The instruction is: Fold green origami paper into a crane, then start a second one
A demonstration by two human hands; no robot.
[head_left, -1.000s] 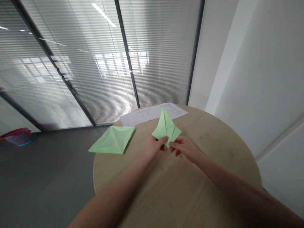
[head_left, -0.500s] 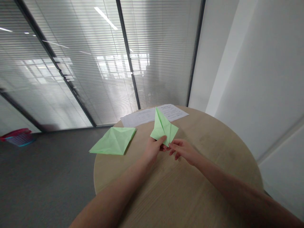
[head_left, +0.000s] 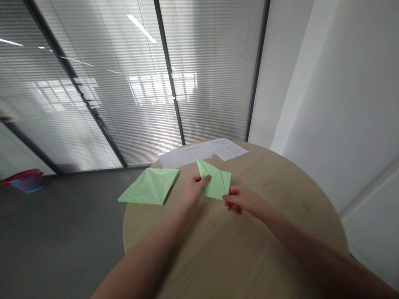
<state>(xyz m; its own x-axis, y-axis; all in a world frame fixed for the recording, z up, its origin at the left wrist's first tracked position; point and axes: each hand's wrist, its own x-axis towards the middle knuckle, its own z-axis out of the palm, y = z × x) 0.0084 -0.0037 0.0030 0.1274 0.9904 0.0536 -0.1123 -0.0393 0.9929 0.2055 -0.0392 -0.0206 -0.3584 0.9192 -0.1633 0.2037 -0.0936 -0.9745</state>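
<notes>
Between my hands is a folded piece of light green paper (head_left: pixel 216 181), creased, with one narrow point toward the upper left. My left hand (head_left: pixel 193 187) grips its left edge, thumb on top and fingers mostly hidden beneath. The lower right corner is pinched in my right hand (head_left: pixel 238 198), thumb and forefinger together, the other fingers curled below. A second, larger sheet of folded green paper (head_left: pixel 151 185) lies at the table's left edge, its left corner sticking out past the rim.
Printed white sheets (head_left: pixel 229 148) lie at the far edge of the round wooden table (head_left: pixel 280 199). A red and blue plastic basket (head_left: pixel 26 181) stands on the floor at far left. Behind the table is a glass partition with blinds (head_left: pixel 215 83); a white wall (head_left: pixel 349 104) rises on the right.
The held green paper has turned counterclockwise, its point tipping to the left and lower. My left hand has shifted slightly left and up; my right hand stays at the lower right corner.
</notes>
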